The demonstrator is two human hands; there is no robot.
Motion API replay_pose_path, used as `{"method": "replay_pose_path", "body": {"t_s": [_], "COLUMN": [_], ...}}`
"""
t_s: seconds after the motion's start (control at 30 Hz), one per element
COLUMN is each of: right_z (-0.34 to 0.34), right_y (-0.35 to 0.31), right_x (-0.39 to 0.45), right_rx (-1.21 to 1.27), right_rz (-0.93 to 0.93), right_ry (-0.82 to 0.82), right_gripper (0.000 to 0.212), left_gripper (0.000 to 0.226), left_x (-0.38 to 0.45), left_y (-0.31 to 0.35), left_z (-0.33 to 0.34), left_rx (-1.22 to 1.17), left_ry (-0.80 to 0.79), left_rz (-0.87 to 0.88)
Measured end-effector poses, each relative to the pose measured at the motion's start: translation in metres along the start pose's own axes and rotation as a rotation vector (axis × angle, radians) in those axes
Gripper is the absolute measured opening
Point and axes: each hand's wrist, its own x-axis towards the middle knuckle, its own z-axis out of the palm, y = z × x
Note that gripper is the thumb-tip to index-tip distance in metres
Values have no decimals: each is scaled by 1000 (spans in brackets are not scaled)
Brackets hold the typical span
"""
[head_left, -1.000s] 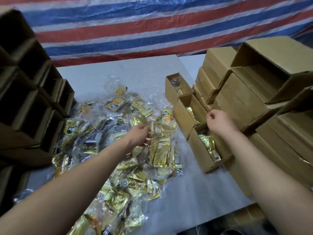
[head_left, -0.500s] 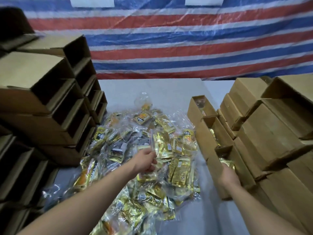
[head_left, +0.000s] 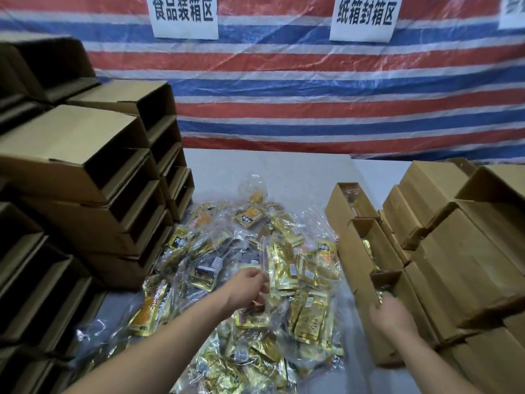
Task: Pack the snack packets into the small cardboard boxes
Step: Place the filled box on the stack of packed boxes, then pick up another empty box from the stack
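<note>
Packet [head_left: 279,265] upright in left hand [head_left: 247,287], long axis vertical.

I see the packet pile [head_left: 255,280] on the table [head_left: 284,172], between stacked boxes [head_left: 85,180] at left and three open boxes [head_left: 366,251] at right. More boxes [head_left: 454,251] lie beyond those; signs [head_left: 184,15] hang on the tarp [head_left: 284,95] behind.

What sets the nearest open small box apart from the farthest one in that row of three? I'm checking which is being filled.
The nearest box is gripped by the right hand; no hand touches the farthest box. Gold packets show inside the nearest box, while the farthest shows only something clear and glossy, hard to identify. Both are brown cardboard, open on top, in one row beside the packet pile.
</note>
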Motion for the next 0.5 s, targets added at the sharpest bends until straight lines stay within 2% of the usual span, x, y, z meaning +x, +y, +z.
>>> {"method": "replay_pose_path", "body": {"t_s": [0.13,0.3,0.5], "right_z": [-29,-81,-123], "right_y": [-49,-157,-269], "right_x": [0,-15,-64], "right_rx": [91,311,470], "right_rz": [-119,-400,-699], "right_ry": [136,160,173], "right_gripper": [24,39,16], "left_gripper": [26,26,25], "left_x": [-8,-28,-69], "left_y": [15,53,94], "left_z": [-21,-66,-136], "left_rx": [-10,47,165], "left_ry": [66,248,616], "left_rz": [49,228,464]}}
